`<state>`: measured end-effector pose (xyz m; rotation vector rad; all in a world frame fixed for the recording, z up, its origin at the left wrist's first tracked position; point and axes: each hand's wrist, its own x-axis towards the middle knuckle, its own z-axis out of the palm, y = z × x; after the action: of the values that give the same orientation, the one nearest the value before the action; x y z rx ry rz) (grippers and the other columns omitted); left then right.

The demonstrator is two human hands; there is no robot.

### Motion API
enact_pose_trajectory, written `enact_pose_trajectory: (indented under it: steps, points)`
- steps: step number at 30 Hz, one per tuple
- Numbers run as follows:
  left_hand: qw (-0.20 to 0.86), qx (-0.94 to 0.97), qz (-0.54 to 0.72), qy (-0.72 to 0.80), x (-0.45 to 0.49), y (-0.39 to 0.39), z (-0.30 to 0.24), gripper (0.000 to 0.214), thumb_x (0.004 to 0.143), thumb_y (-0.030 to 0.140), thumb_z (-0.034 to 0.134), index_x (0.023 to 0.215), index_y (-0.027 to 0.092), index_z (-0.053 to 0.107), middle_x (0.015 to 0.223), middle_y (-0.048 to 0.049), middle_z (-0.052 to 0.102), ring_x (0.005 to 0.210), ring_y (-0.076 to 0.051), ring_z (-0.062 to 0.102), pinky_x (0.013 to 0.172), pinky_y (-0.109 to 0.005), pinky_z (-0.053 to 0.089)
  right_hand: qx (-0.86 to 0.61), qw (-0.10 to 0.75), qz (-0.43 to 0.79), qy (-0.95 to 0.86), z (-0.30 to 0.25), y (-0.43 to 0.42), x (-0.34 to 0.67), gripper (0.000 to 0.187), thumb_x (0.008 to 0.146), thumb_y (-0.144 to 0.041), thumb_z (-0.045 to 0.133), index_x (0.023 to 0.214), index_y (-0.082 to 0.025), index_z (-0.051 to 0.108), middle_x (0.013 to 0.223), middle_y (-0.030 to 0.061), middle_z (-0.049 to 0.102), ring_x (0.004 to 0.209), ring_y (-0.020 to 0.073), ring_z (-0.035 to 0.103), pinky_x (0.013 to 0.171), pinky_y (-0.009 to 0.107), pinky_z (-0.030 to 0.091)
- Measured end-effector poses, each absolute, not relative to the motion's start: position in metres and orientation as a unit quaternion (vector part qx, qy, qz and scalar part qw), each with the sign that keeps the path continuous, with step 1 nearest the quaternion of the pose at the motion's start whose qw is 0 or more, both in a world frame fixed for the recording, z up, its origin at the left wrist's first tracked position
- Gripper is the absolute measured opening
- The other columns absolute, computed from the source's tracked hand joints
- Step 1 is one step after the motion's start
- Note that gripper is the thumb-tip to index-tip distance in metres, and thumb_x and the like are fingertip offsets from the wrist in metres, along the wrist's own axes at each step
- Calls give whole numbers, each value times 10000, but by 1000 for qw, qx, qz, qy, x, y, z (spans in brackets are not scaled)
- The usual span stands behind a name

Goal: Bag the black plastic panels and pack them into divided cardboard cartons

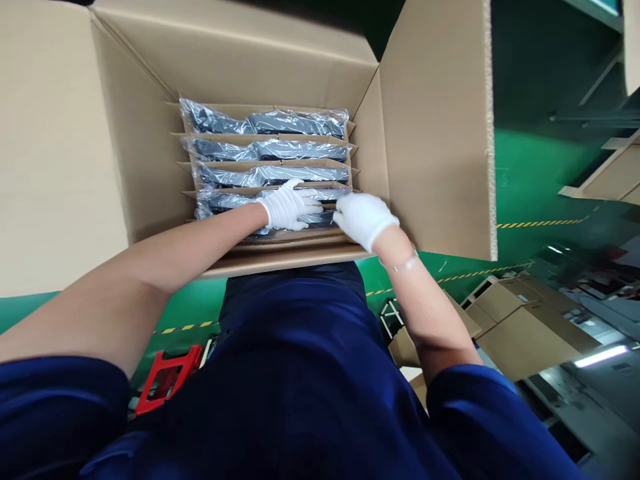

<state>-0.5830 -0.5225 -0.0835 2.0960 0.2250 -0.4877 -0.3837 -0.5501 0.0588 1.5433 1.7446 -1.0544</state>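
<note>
A large cardboard box [430, 127] stands in front of me with its flaps up. Inside, several dark items in clear plastic bags [300, 123] lie in rows between cardboard dividers [235, 139]. My left hand [290, 207], in a white glove, lies over the rows nearest me, its fingers spread and touching the plastic. At the right end of the same rows is my right hand [364, 217], also white-gloved, with its fingers curled in. The fingertips meet the edge of the bags and divider; what they pinch, if anything, is hidden.
Behind the box's right flap runs a green floor [525, 173] with yellow-black tape lines [543, 223]. More cardboard boxes [525, 327] stand at the lower right. A red plastic stool [167, 380] is at the lower left, close beside my body.
</note>
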Motion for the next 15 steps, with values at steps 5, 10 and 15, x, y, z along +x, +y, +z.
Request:
enact_pose_trajectory:
  steps: [5, 10, 15]
  points:
    - [445, 869, -202, 74, -584, -521, -77, 613, 844, 351, 567, 1449, 290, 500, 1524, -102, 521, 1505, -326, 284, 1192, -607, 90, 581, 203, -400, 679, 113, -651, -364, 426, 955, -480, 547, 1229, -183, 683, 1088, 158, 731, 946, 291, 690, 915, 447, 521]
    - [477, 858, -189, 1, -587, -525, -73, 528, 917, 191, 427, 1414, 313, 556, 1540, -85, 504, 1476, -259, 360, 1232, -535, 137, 615, 136, -367, 684, 83, -684, -360, 357, 963, -194, 484, 1278, -192, 651, 1156, 151, 715, 995, 257, 663, 1044, 471, 429]
    - [472, 846, -246, 11, -585, -528, -64, 525, 944, 149, 327, 1386, 279, 578, 1509, -94, 533, 1433, -239, 426, 1207, -464, 244, 614, 87, -382, 685, 71, -682, -367, 372, 967, -178, 445, 1273, -212, 654, 1091, 131, 719, 972, 247, 646, 1018, 447, 420]
